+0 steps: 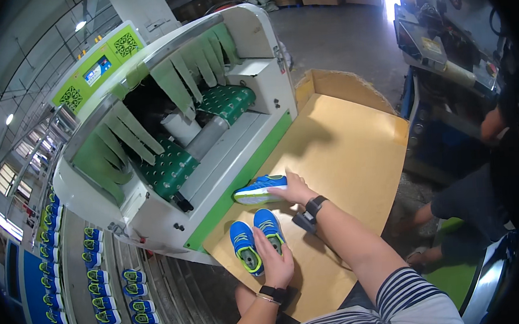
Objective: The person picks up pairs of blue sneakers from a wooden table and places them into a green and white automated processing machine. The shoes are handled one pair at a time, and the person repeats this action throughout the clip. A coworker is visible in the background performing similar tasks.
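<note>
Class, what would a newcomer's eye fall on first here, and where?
First, the white machine at upper left, its openings hung with green strip curtains. Then three blue sneakers on the tan tabletop, left hand at the nearer two, right hand gripping the third. Similar sneakers stand in rows at lower left.

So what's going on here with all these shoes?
A person is handling blue shoes at a tan table. The right hand grips one shoe by its end. The left hand is on a pair standing side by side, toes pointing away. Just past the table is a big machine with green flaps. More shoes stand in rows to the left.
</note>
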`<state>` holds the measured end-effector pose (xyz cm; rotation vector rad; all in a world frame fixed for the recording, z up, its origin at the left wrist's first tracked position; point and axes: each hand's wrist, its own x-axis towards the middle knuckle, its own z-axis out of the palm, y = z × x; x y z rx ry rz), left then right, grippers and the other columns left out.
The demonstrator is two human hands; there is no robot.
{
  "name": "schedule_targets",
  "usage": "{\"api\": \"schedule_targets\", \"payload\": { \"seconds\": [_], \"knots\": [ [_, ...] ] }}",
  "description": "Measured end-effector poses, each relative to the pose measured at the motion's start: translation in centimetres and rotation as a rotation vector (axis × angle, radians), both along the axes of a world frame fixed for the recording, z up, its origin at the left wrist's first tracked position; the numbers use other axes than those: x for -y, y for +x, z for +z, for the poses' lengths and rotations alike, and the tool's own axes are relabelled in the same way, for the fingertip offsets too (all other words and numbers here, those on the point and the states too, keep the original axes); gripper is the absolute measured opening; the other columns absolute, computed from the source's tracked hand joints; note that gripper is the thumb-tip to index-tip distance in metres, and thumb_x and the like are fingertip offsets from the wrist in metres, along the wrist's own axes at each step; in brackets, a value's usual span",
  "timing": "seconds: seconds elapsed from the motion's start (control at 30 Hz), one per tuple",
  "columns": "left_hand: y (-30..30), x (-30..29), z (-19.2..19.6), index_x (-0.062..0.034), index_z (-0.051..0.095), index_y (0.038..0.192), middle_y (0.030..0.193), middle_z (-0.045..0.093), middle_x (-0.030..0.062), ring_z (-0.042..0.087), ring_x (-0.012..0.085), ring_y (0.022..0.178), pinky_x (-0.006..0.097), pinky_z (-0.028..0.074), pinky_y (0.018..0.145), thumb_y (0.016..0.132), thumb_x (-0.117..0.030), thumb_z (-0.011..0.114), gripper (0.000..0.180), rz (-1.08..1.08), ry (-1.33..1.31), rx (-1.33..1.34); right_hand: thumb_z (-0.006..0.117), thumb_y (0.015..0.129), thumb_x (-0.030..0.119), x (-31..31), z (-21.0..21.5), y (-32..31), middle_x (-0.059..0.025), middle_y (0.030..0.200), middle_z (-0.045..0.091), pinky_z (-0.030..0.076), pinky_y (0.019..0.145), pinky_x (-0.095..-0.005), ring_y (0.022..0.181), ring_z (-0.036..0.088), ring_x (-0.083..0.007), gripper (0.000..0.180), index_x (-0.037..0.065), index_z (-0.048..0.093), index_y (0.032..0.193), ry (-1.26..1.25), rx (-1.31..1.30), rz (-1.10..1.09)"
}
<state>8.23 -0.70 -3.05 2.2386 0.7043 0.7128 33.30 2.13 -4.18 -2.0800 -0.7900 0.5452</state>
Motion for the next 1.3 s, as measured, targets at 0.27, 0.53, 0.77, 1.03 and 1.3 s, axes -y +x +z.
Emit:
{"api": "schedule_targets", "payload": {
  "seconds": [0.27,0.53,0.77,1.03,1.3],
  "knots": [
    [-0.8,-0.4,-0.4,0.0091,0.003,0.161,0.166,0.011,0.0347,0.013,0.0472,0.156,0.048,0.016,0.128,0.094,-0.011,0.062,0.091,0.064,-0.068,0.053,0.095,0.071,0.028,5.0,1.6,-4.7,-0.029,0.131,0.058,0.049,0.103,-0.0475,0.12,0.06,-0.0421,0.098,0.006,0.039,0.148,0.381,0.118,0.001],
    [0.1,-0.7,-0.2,0.0096,0.007,0.16,0.161,0.022,0.0353,0.024,0.0495,0.15,0.049,0.021,0.125,0.096,-0.013,0.062,0.087,0.067,-0.155,0.074,0.088,0.075,0.024,12.0,-1.8,-9.0,-0.024,0.141,0.049,0.042,0.112,-0.0467,0.132,0.051,-0.0419,0.098,0.002,0.036,0.154,0.428,0.105,-0.253],
    [-4.3,-1.0,6.8,0.0027,0.027,0.159,0.164,0.023,0.0282,0.025,0.0435,0.152,0.051,0.023,0.124,0.096,-0.02,0.068,0.079,0.13,0.087,0.217,0.078,0.085,0.019,11.5,-0.6,-14.2,-0.0278,0.153,0.043,0.037,0.119,-0.0405,0.143,0.046,-0.0371,0.094,-0.002,0.025,0.159,0.445,-0.082,0.025],
    [-6.7,-5.7,-2.1,-0.0019,0.036,0.153,0.163,0.029,0.026,0.029,0.0397,0.152,0.045,0.025,0.124,0.099,-0.018,0.063,0.062,0.266,-0.276,0.261,0.08,0.088,0.04,14.8,-0.2,-13.2,-0.0282,0.163,0.03,0.023,0.125,-0.0486,0.154,0.029,-0.0389,0.111,-0.003,0.011,0.163,0.198,-0.114,0.441],
    [-6.7,-5.4,-2.3,-0.0032,0.039,0.151,0.158,0.035,0.0241,0.035,0.0391,0.147,0.045,0.029,0.122,0.098,-0.018,0.064,0.06,0.287,-0.258,0.309,0.057,0.096,0.065,20.7,-0.9,-16.1,-0.0217,0.169,0.023,0.013,0.126,-0.0586,0.157,0.017,-0.0433,0.087,0.013,0.033,0.162,-0.208,0.5,0.591]
  ]
}}
